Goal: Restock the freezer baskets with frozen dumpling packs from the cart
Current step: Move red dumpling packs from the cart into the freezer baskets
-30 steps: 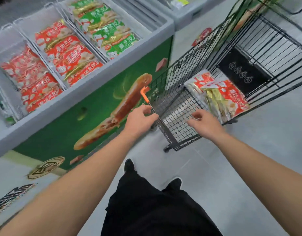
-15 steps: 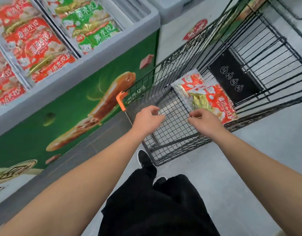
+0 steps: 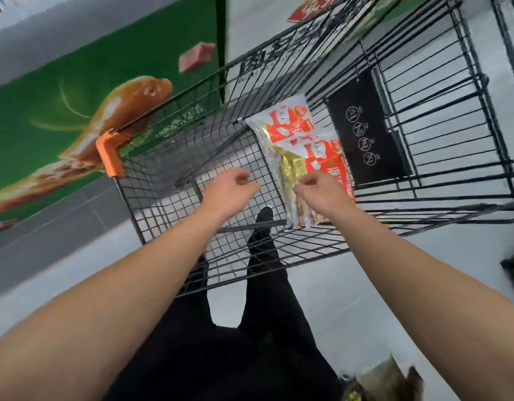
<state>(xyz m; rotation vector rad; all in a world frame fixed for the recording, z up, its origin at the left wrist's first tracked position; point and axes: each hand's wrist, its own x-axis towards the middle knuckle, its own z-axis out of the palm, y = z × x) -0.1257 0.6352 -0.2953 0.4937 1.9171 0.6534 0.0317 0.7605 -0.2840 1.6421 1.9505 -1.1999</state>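
Looking down from my head, the dumpling packs point(image 3: 303, 157) lie in a glossy red, white and gold plastic stack on the floor of the black wire cart point(image 3: 423, 117), and my right hand point(image 3: 322, 195) reaches in right at their near end, fingers loosely curled; I cannot tell whether it grips them. My left hand point(image 3: 228, 192) hangs just left of the packs over the square mesh, fingers relaxed and holding nothing. The cart's rim carries an orange plastic corner cap point(image 3: 109, 153), beside the green printed freezer front point(image 3: 47, 111).

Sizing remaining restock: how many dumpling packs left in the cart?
2 visible: upper dumpling pack and lower dumpling pack overlapping it, both on the cart floor by the right hand. More may hide underneath.
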